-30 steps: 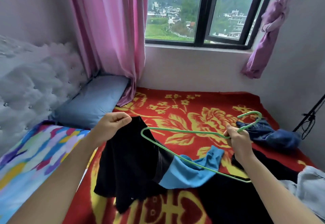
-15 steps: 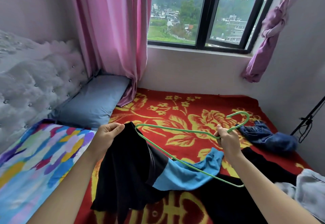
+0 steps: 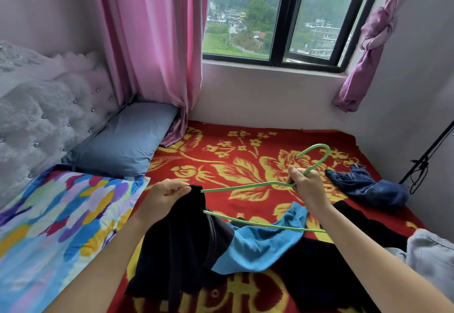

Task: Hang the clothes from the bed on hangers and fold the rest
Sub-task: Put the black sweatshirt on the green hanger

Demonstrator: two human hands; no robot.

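My left hand (image 3: pixel 165 198) pinches the top edge of a black garment with blue sleeves (image 3: pixel 181 244) and holds it up above the red flowered blanket (image 3: pixel 221 163). My right hand (image 3: pixel 305 186) grips the neck of a green wire hanger (image 3: pixel 248 186), its hook pointing up and away. The hanger's left end has gone inside the black cloth beside my left hand. A blue sleeve (image 3: pixel 265 241) trails under the hanger's lower bar.
Crumpled blue jeans (image 3: pixel 368 187) lie at the right of the bed, more black cloth (image 3: pixel 363 226) and a pale grey garment (image 3: pixel 432 256) at the lower right. A grey-blue pillow (image 3: pixel 127 141) and a multicoloured pillow (image 3: pixel 61 219) sit at the left. A black stand (image 3: pixel 427 158) leans by the right wall.
My right hand has pushed the hanger leftward, and its left end has slipped into the black garment held by my left hand. The hook has tilted more upright.
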